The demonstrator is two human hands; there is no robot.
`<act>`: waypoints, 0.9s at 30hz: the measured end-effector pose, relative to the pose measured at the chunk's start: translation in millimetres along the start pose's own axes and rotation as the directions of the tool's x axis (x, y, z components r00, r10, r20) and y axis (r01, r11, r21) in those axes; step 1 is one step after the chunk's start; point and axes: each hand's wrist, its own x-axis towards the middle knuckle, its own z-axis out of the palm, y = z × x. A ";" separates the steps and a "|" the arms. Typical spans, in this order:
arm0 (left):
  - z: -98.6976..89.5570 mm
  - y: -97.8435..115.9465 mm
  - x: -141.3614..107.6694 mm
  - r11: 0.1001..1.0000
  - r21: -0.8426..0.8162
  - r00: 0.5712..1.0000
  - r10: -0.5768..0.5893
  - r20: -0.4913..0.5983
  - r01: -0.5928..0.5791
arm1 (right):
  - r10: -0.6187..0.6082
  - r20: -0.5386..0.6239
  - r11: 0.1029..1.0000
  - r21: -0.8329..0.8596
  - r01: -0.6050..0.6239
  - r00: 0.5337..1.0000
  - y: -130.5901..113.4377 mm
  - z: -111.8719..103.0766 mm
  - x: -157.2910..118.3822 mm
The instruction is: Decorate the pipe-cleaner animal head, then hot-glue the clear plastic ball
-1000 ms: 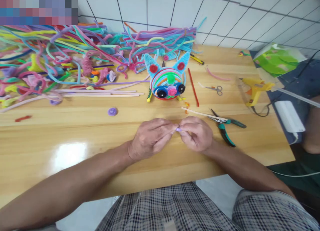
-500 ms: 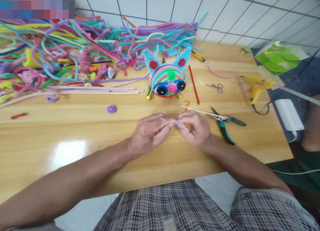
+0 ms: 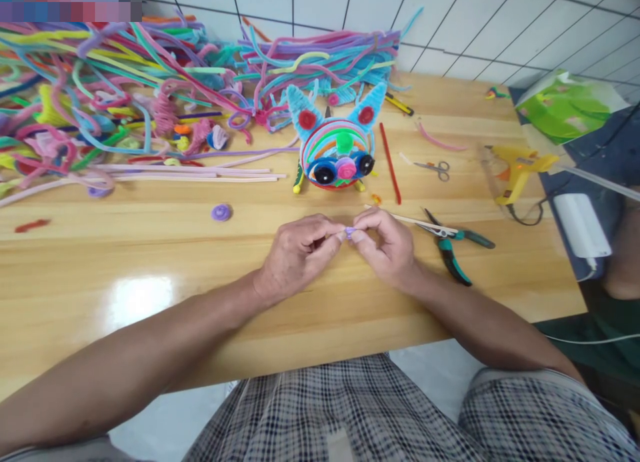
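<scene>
Between the fingertips of my left hand (image 3: 300,252) and my right hand (image 3: 386,247) is a small piece of purple pipe cleaner (image 3: 349,233), mostly covered by the fingers. Both hands pinch it, thumbs against forefingers, just above the table. Beyond them stands a striped pipe-cleaner animal (image 3: 344,145) with blue ears, red inner ears, dark round eyes and a pink nose. A purple coil (image 3: 221,213) of pipe cleaner lies to the left of my left hand. Close to my right hand, pliers (image 3: 450,242) with black and green handles lie under a pale stick (image 3: 425,223).
A large heap of coloured pipe cleaners (image 3: 115,102) covers the back left of the wooden table (image 3: 150,249). Small scissors (image 3: 440,169), a red pipe cleaner (image 3: 390,162) and a yellow glue gun (image 3: 520,165) with its cable lie to the right. A yellow cutter (image 3: 399,105) is behind the animal.
The pinched purple piece shows slightly more between my fingertips, and both hands sit a little higher in the picture. The camera view has shifted slightly.
</scene>
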 end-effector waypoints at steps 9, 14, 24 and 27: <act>0.7 -1.1 0.3 0.999 0.007 0.999 0.043 -0.007 -0.043 | 0.113 0.001 0.985 0.135 -0.112 0.994 3.1 2.8 -6.3; 0.6 -0.2 0.9 0.999 -0.001 0.999 0.051 -0.005 -0.051 | 0.114 0.021 0.985 0.125 -0.116 0.993 0.6 0.1 -3.6; 0.2 -1.2 0.2 0.999 0.012 0.999 0.052 0.000 -0.052 | 0.071 0.017 0.992 0.104 -0.072 0.997 -1.9 -1.2 0.2; 0.5 -1.3 0.2 0.998 0.007 0.998 0.055 -0.005 -0.055 | 0.090 0.022 0.990 0.103 -0.092 0.996 -1.3 -1.4 -0.5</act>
